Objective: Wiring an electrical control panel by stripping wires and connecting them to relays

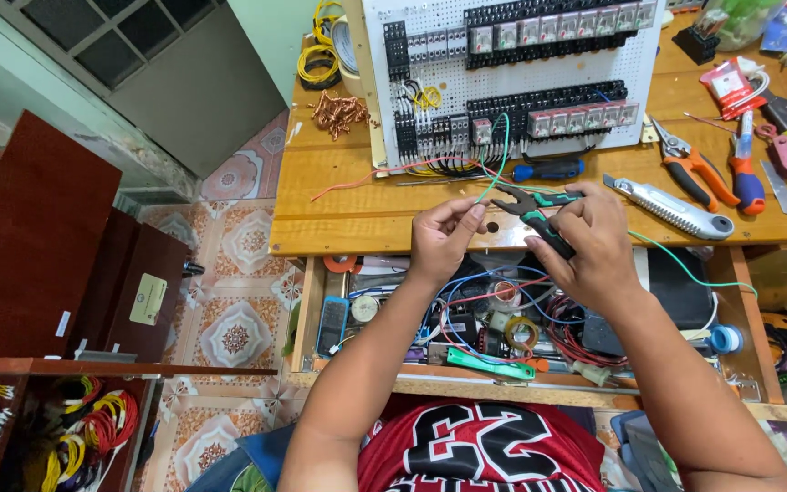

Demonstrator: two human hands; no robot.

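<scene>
Wire prep, stripping/cutting step. Green wire (499,162) pinched in left hand (445,239), running up to relay panel (512,73) on worktop (339,205). Right hand (594,244) clamped round green-handled pliers (537,217), nose just beside wire end. Next, probably: seat wire in nose, squeeze clean.

One view only, head cam, worn by the person, looking steeply down & slightly fwd over their own chest and forearms. Hands (521,241) sit near frame centre, close to the lens. Tabletop (348,200) fills the upper right, its far edge cut off at the top; open drawer (307,314) just below it. Tiled floor (239,301) and dark wooden cabinet (29,237) take the left side, farther off. No 2nd view to share w/
</scene>
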